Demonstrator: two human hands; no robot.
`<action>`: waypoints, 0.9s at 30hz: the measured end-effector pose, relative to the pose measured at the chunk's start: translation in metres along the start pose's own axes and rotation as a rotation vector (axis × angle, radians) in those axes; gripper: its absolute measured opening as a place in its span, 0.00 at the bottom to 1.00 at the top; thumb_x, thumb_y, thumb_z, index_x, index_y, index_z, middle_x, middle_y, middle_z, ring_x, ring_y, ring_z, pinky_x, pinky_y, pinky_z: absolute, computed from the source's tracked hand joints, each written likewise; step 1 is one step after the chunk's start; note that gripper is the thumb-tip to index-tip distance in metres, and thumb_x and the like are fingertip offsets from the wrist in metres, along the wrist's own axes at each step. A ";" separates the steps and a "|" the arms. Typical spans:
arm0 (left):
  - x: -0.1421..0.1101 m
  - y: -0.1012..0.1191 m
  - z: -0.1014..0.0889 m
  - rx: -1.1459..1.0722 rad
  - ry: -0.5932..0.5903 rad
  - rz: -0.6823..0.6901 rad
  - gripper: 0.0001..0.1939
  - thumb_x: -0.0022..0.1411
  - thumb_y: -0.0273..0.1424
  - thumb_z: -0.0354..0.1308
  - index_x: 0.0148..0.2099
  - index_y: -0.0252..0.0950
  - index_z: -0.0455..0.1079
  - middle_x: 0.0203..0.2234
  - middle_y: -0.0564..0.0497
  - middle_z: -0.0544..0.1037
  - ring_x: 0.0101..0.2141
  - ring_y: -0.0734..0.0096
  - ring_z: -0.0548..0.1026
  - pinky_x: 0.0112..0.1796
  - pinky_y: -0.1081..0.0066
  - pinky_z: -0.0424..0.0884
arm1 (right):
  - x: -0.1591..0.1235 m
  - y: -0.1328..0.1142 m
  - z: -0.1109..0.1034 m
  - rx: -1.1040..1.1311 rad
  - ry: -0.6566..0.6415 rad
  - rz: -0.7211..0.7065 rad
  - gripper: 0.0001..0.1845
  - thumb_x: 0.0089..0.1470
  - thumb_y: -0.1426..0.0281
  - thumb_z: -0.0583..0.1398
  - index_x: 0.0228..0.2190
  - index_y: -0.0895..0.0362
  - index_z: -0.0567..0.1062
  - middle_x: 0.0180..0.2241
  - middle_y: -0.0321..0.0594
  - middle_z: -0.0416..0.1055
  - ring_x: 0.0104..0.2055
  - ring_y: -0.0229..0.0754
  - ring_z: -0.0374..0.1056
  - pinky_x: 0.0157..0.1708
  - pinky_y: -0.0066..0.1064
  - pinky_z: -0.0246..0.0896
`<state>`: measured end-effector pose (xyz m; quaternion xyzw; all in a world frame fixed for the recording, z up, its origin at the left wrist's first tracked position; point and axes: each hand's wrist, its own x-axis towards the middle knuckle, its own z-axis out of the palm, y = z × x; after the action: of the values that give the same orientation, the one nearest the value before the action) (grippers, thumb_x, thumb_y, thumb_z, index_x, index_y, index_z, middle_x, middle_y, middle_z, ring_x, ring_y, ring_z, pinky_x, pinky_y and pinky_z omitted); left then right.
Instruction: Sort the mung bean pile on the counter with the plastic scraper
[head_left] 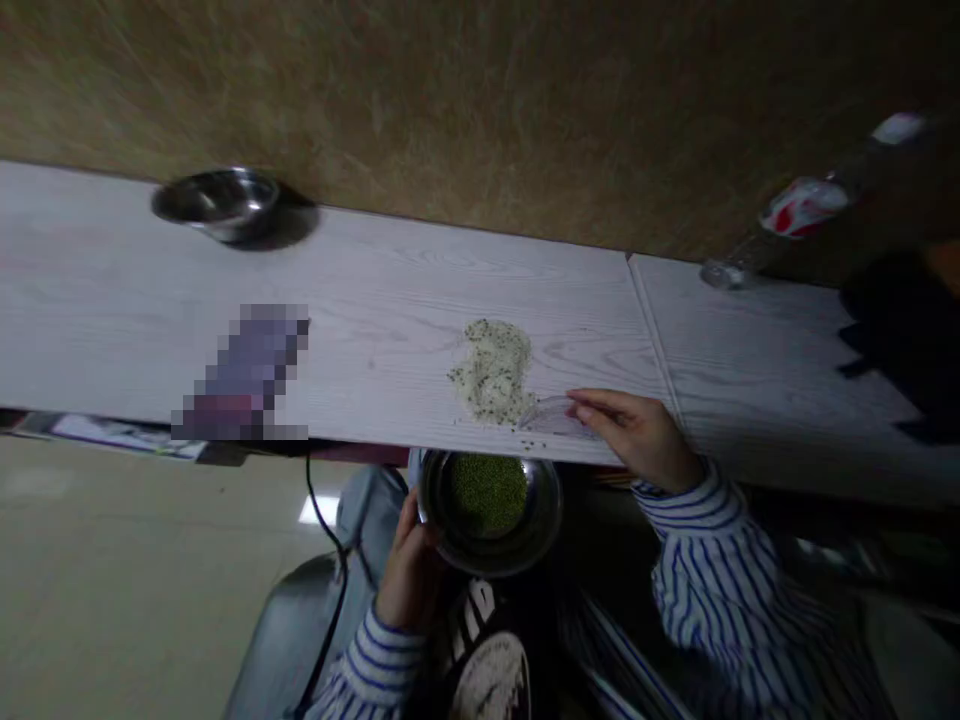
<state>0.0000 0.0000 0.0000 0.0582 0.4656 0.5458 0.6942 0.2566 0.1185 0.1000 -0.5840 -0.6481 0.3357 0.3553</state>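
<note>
My left hand (pixel 411 570) is closed on the left rim of a metal bowl (pixel 551 520), held just below the table's front edge. Green beans (pixel 489 492), which look like mung beans, lie inside the bowl. Above it on the table is a pile of white grains mixed with green beans (pixel 495 370), probably rice. Between thumb and fingers, my right hand (pixel 637 430) pinches a thin clear plastic piece with a curved edge (pixel 551 415). Its left end is at the pile's lower right side. A few loose beans (pixel 529 444) lie near the table edge.
A second metal bowl (pixel 217 205) stands at the back left by the wall. A pixelated flat object (pixel 247 370) lies at left. At the back right are a clear bottle (pixel 802 208) and a dark item (pixel 900 340). A black cable (pixel 322 520) hangs down from the table (pixel 375 270).
</note>
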 end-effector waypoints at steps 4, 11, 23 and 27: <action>0.001 0.000 0.001 -0.004 -0.005 0.013 0.30 0.49 0.29 0.63 0.56 0.44 0.73 0.50 0.47 0.80 0.54 0.49 0.73 0.50 0.59 0.71 | -0.001 0.003 -0.007 0.024 0.034 0.023 0.15 0.53 0.66 0.63 0.40 0.58 0.84 0.35 0.46 0.84 0.40 0.50 0.81 0.43 0.41 0.77; 0.000 0.000 0.004 -0.005 0.024 0.040 0.31 0.49 0.29 0.64 0.58 0.44 0.73 0.51 0.48 0.80 0.54 0.52 0.74 0.48 0.62 0.73 | -0.003 0.009 -0.010 0.065 0.085 0.034 0.15 0.52 0.65 0.64 0.41 0.57 0.83 0.35 0.45 0.84 0.39 0.49 0.81 0.43 0.40 0.77; 0.000 0.000 0.002 -0.001 0.000 0.034 0.32 0.49 0.29 0.63 0.59 0.45 0.72 0.51 0.49 0.80 0.54 0.52 0.73 0.50 0.61 0.71 | -0.014 0.003 -0.006 0.004 0.058 0.050 0.16 0.53 0.64 0.63 0.41 0.59 0.83 0.37 0.47 0.84 0.40 0.51 0.81 0.43 0.42 0.77; 0.001 -0.002 0.001 0.004 0.005 0.030 0.32 0.49 0.30 0.63 0.59 0.44 0.72 0.50 0.47 0.79 0.53 0.52 0.74 0.48 0.61 0.71 | -0.026 0.006 -0.003 -0.014 0.130 0.088 0.18 0.53 0.62 0.63 0.42 0.59 0.83 0.36 0.48 0.84 0.39 0.51 0.81 0.42 0.43 0.77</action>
<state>0.0021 0.0002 -0.0010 0.0654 0.4673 0.5555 0.6847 0.2640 0.0936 0.0946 -0.6350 -0.5997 0.3080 0.3772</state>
